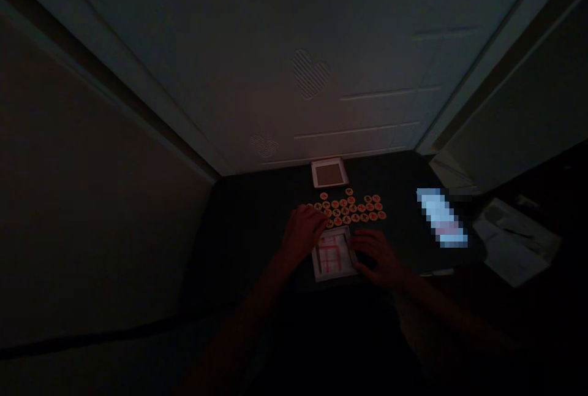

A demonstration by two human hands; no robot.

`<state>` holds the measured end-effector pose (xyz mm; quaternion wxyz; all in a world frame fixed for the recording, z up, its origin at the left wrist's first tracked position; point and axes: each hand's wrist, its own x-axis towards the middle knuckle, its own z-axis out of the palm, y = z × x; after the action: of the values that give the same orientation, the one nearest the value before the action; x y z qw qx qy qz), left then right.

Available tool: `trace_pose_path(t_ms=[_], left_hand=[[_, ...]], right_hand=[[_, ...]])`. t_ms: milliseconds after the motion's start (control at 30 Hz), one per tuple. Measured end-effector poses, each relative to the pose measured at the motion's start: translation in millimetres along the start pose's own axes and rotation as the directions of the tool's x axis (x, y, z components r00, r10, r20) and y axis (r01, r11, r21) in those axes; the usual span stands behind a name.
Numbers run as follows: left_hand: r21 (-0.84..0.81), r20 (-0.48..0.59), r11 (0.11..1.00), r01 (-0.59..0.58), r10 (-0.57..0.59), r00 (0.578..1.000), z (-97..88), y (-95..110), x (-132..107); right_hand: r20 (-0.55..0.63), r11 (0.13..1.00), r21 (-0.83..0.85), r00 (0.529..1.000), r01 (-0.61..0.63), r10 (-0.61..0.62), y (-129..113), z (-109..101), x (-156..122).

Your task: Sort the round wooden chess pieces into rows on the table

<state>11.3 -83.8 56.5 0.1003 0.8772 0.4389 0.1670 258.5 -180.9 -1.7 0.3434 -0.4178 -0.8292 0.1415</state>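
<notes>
Rows of round, flat xiangqi pieces (346, 211) with red or dark characters lie on a dark tabletop (248, 218). My left hand (304, 227) reaches over the left end of these rows, its fingers bent and close together at the pieces. What its fingertips hold, if anything, is hidden. Just below the rows sits a shallow white box (315, 266) with a pink-red grid inside. Along the right wall of that box rests my right hand (377, 256), fingers stretched out and thumb apart, seemingly touching the rim.
A shallow tray or lid (329, 175) with a brown inside stands at the back, against a pale panel (257, 65) with heart reliefs. On the right lies a bright, pixelated rectangle (441, 218). Beyond the table edge is a white open container (517, 243). The room is dim.
</notes>
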Motion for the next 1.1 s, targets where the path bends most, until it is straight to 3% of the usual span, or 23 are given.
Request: trace_pose_path(t_ms=[233,500,900,1100], left_hand=[[0.108,0.113,0.994,-0.003,-0.009,0.994,3.1,-1,18],[0.149,0.173,0.989,-0.009,-0.017,0.985,5.4,-1,22],[0.153,0.228,0.988,0.024,-0.058,0.972,6.0,0,26],[0.183,0.253,0.983,0.021,-0.068,0.965,6.4,1,27]], right_hand=[[0.135,0.986,-0.071,0.981,0.153,-0.142,-8,0,0],[0.168,0.972,-0.084,0.964,0.221,-0.205,-10,0,4],[0.159,0.970,-0.050,0.961,0.239,-0.228,-6,2,1],[0.095,0.973,-0.058,0.972,0.222,-0.216,-6,0,-1]])
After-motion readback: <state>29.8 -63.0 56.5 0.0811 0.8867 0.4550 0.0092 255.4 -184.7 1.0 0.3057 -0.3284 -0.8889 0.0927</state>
